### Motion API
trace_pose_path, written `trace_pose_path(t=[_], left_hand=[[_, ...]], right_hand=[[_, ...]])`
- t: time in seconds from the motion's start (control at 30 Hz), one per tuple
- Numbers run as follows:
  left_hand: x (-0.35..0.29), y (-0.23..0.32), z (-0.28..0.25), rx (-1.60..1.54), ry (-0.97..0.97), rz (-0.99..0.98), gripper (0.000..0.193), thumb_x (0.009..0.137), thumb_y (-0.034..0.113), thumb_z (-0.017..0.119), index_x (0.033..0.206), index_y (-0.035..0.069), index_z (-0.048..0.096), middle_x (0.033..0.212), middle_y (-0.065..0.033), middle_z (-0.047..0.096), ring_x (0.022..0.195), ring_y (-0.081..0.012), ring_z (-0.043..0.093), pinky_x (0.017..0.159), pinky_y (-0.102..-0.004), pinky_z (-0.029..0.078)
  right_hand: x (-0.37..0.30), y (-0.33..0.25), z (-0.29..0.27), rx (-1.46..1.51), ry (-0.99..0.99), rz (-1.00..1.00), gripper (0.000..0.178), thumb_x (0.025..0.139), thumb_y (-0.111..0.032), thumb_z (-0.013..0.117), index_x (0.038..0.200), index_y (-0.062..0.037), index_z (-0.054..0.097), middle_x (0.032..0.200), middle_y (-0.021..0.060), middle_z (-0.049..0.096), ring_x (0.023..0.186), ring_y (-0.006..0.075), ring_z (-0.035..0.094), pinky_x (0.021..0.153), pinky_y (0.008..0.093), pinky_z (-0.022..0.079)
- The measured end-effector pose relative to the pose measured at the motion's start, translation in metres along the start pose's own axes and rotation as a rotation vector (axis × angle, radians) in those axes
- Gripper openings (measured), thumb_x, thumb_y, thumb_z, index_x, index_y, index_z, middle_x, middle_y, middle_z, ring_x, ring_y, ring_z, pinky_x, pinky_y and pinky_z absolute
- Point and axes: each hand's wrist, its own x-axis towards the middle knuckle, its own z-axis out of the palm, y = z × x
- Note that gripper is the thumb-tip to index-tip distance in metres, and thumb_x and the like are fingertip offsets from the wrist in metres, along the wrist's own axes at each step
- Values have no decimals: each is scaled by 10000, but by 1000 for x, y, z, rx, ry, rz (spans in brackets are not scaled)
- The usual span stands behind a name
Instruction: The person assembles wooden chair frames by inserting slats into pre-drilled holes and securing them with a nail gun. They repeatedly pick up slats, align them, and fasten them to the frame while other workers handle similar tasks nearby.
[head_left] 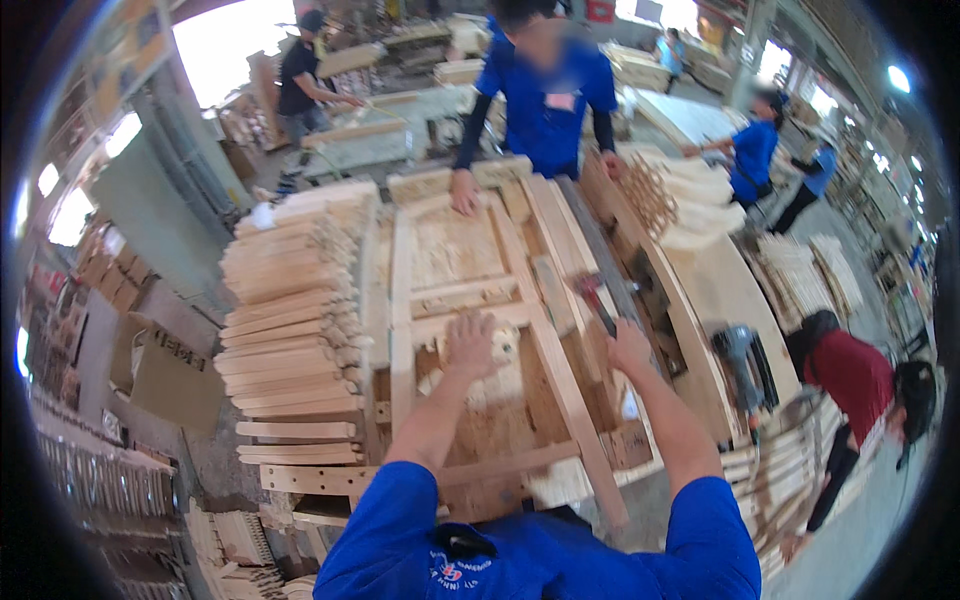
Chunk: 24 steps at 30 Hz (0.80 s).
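One ladder-shaped frame of pale, bare wood (pixel 465 297) lies flat at centre, directly in front of the person. Along its left side, a long stack of pale wooden slats (pixel 290 290). Across the far end, a co-worker in a blue short-sleeved shirt (pixel 548 125), one hand (pixel 463 192) down near the frame's far left corner. Off to the right, well apart from the frame, a grey-and-black nail gun (pixel 740 360).

Left hand (pixel 470 345): palm down, fingers loosely spread, over the frame's middle crossbars and a small pale wooden block with a dark hole (pixel 505 349). Right hand (pixel 628 348): closed round the dark handle of a red-headed, hammer-like tool (pixel 590 287), head pointing away from the body, right of the frame.

Step in hand, as judged: left steadies the middle joint, right keeps the tool ready. A blow from here would call for left fingers clear and the block held square.

Hard to make out: the left palm's underside, so cannot tell whether it grips or only presses; the tool's striking face; whether the co-worker's hand bears on the wood. Left forearm covers part of the frame's near left side.
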Motion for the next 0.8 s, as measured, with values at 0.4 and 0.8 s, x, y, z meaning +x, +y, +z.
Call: trace_pose_path(t=[0.4, 0.8], left_hand=[[-119, 97, -21, -577, -264, -34, 644, 1066, 593, 536, 1293, 23, 730, 1283, -318, 711, 1239, -476, 668, 1081, -571, 511], [-206, 134, 9, -463, -82, -179, 720, 1141, 504, 327, 1045, -31, 800, 1071, -287, 774, 1047, -491, 734, 1010, -613, 535]], right_hand=[[-29, 29, -12, 1093, -245, 215, 269, 1084, -365, 633, 986, -120, 582, 689, -45, 486, 476, 53, 399, 385, 246, 313], [-284, 90, -128, 1677, -424, 359, 407, 1139, -518, 529, 1116, -115, 583, 678, -36, 449, 443, 79, 386, 370, 272, 318]])
